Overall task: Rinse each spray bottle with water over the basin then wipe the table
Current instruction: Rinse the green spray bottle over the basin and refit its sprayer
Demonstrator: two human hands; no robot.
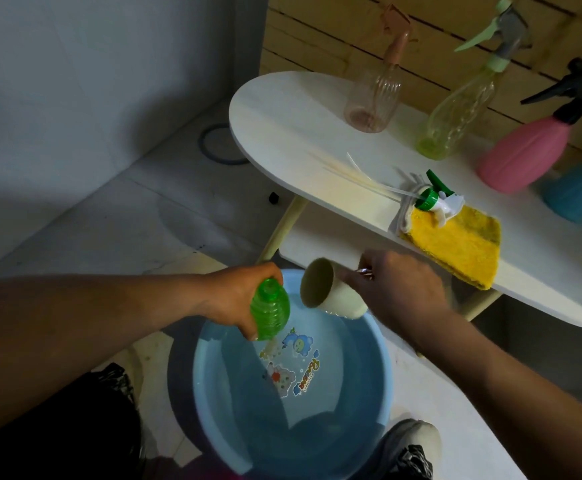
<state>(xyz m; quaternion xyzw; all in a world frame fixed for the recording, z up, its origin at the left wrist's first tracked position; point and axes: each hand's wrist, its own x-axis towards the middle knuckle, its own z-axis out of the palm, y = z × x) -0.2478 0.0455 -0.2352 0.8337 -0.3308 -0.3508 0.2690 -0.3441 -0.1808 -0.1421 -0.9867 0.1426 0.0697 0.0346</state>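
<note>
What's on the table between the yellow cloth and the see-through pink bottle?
In the head view, a green-and-white spray top rests on the yellow cloth's near corner, its thin tube lying across the white table toward the pink bottle.

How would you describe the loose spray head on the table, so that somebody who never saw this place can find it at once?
Start at the white oval table beside the blue basin. Near its front edge lies a yellow cloth, and the spray head lies on the cloth's far end. Unlike the standing bottles behind, it has no bottle: a green cap and trigger, a white body and a long thin tube.
</note>
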